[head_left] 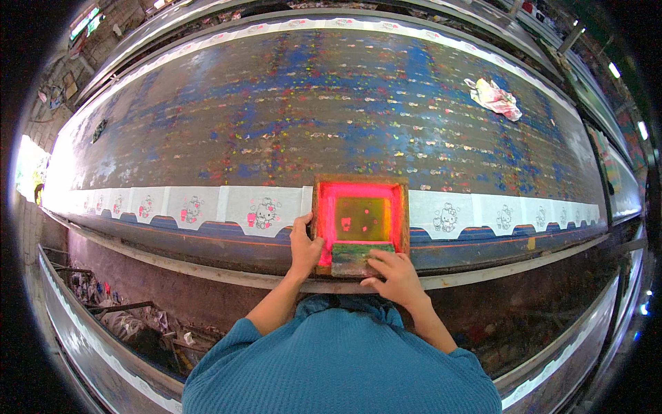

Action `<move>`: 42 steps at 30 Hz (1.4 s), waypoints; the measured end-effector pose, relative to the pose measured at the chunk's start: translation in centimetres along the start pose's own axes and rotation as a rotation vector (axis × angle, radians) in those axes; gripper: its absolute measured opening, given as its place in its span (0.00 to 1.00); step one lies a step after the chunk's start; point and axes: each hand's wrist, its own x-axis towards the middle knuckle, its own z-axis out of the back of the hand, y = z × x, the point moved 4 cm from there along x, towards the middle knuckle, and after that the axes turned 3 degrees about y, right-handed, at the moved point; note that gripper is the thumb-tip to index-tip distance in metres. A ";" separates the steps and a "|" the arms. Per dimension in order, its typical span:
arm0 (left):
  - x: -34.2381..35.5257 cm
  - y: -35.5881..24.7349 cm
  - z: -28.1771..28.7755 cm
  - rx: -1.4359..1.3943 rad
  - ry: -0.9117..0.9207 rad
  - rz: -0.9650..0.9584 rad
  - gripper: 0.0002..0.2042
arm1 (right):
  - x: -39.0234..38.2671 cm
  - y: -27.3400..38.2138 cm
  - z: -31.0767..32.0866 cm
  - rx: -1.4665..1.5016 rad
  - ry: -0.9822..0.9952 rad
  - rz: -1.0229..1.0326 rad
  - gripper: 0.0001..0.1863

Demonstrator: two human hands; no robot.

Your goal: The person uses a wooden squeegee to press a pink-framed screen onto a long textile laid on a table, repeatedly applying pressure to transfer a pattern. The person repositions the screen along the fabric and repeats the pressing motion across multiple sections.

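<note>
A wooden-framed printing screen (405,224) lies over the row of white cut pieces at the table's near edge. Bright pink ink covers its inner border, around a yellowish mesh (357,219) with small pink motifs. My left hand (303,247) grips the left side of the frame, thumb toward the inside. My right hand (396,274) is closed on a squeegee (350,261), a wide, stained blade at the near end of the screen. White pieces on the left (261,212) carry a cartoon figure in black and pink; those on the right (448,215) show black outlines only.
The long dark table (276,117) is speckled with dried paint. A crumpled stained rag (495,99) lies at its far right. Another row of white pieces (296,25) runs along the far edge. A rail (469,278) borders the near side.
</note>
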 end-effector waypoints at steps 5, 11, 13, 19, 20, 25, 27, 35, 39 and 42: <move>0.0 0.0 0.1 0.040 -0.020 -0.070 0.27 | -1.7 -6.3 1.6 0.114 -0.562 -0.335 0.11; 0.0 -0.1 0.1 0.046 -0.021 -0.086 0.28 | -4.0 -10.3 -2.0 0.333 -0.550 -0.636 0.16; -0.1 -0.1 0.1 0.045 -0.026 -0.084 0.28 | -4.1 -10.8 -2.2 0.321 -0.528 -0.619 0.15; -0.1 0.4 -0.1 -0.001 0.009 -0.030 0.29 | -4.2 -11.6 -2.5 0.364 -0.529 -0.635 0.13; -0.2 0.5 -0.1 0.004 0.017 -0.030 0.29 | -4.3 -11.6 -2.7 0.392 -0.522 -0.645 0.13; 0.0 0.3 -0.1 -0.033 0.017 -0.032 0.30 | -4.2 -11.4 -2.7 0.345 -0.529 -0.633 0.12; 0.0 0.2 0.0 -0.046 0.022 -0.009 0.29 | -4.1 -11.4 -2.6 0.340 -0.529 -0.625 0.12; -0.2 -2.1 0.0 0.054 0.003 -0.043 0.29 | -4.3 -10.8 -1.8 0.366 -0.531 -0.490 0.10; -1.0 -5.2 -2.6 -0.002 -0.035 -0.136 0.30 | -5.6 -12.3 0.7 0.471 -0.609 -0.526 0.09; -1.2 -6.7 -6.4 -0.007 -0.040 -0.150 0.30 | -7.2 -14.3 4.1 0.442 -0.625 -0.514 0.09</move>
